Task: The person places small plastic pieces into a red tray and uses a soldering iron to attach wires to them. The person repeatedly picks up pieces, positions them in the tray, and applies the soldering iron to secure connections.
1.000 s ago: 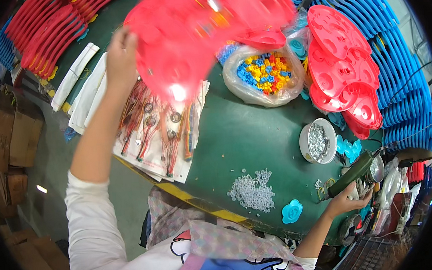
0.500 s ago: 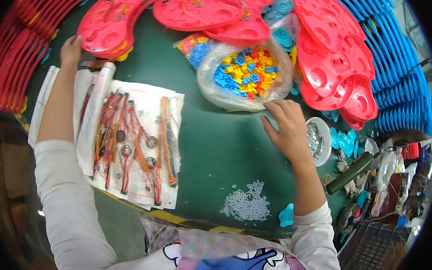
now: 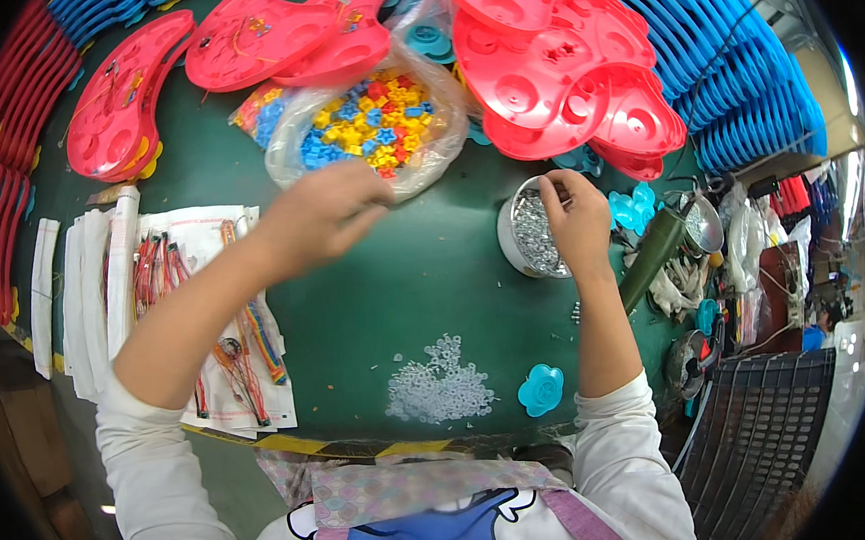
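Note:
My left hand (image 3: 333, 215), smeared by motion, hangs over the green table at the near edge of a clear plastic bag (image 3: 288, 145). Its fingers curl inward; whether they hold anything is hidden. Small yellow, blue and red star-shaped pieces (image 3: 377, 123) fill the bag. At the right side of a white bowl (image 3: 511, 249), my right hand (image 3: 582, 227) has its thumb and fingers drawn together over small silvery metal pieces (image 3: 535, 233). Anything between those fingertips is too small to make out.
Several red curved plastic panels (image 3: 550, 81) stand beyond the bowl, others at the back left. Wired parts lie on white sheets (image 3: 180, 318) at left. A heap of translucent rings (image 3: 441, 385) and a turquoise flower piece (image 3: 541, 390) lie nearer. A green cylindrical tool (image 3: 652, 255) hangs at right.
My left hand has left the red panel at the far left and swung right toward the bag. My right hand has moved from beside the bag to the bowl. The view has shifted right.

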{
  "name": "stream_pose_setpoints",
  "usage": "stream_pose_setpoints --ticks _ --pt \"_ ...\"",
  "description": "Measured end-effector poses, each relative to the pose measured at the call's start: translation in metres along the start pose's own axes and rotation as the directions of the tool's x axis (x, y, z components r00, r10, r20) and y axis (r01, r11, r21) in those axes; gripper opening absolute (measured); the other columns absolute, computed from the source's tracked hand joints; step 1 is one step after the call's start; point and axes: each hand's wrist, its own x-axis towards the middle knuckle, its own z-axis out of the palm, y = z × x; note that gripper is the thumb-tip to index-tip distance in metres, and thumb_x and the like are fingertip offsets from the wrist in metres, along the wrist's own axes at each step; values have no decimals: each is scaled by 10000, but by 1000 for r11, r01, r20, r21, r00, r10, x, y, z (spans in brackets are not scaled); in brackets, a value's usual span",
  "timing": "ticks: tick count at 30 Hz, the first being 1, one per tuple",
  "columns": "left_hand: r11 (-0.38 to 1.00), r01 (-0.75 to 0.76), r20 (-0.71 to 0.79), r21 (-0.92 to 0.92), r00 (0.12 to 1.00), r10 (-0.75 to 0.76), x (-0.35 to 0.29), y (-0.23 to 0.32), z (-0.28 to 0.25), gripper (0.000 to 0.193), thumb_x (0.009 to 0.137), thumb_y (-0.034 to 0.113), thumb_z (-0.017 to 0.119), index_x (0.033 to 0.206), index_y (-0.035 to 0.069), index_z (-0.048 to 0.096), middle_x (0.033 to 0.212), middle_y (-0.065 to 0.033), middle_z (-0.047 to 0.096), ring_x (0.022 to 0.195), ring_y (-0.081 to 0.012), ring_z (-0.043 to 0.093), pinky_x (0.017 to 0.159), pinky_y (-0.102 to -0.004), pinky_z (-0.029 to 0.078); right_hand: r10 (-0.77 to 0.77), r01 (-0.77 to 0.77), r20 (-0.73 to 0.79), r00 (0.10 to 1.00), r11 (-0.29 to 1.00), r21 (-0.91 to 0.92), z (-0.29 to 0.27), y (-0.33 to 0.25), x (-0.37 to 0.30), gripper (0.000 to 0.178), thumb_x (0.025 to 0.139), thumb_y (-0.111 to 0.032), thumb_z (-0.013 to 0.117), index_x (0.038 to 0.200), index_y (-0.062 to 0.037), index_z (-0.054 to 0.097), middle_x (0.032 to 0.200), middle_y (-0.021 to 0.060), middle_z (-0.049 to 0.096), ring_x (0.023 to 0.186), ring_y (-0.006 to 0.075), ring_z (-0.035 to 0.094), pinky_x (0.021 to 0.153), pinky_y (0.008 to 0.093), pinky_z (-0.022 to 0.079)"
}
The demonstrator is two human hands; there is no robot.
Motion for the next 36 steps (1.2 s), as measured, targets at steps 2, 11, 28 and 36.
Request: stream_pose_setpoints --ticks 2,11,28,36 --pt "998 -63 48 -29 997 65 24 6 32 184 890 119 681 1041 24 635 1023 -137 622 997 -340 621 868 -436 511 57 -59 57 997 998 30 -10 30 0 269 906 -155 741 1099 19 670 960 148 708 830 239 699 738 344 550" --pt "961 -35 -117 274 991 70 112 4 111 184 823 106 683 959 -5 632 1016 -178 602 1009 -376 595 891 -453 506 394 -385 383 835 -77 920 10 17 62 389 997 -197 561 1300 36 487 1227 196 629 974 341 693 826 480 608" --pt "934 353 -598 -57 737 -315 138 -42 67 258 855 102 696 1070 11 585 1007 -193 645 894 -388 632 760 -466 521 549 -289 167 819 142 947 -8 39 33 441 1015 -271 621 1348 -27 465 1292 129 573 1102 258 601 961 474 521" --pt "869 -219 211 444 968 136 -149 88 23 196 676 128 682 766 41 533 959 -141 626 972 -304 661 842 -416 576 -367 447 -258 894 781 436 16 -75 35 292 878 -37 672 1167 -9 645 1124 137 668 1122 303 600 1028 406 429"
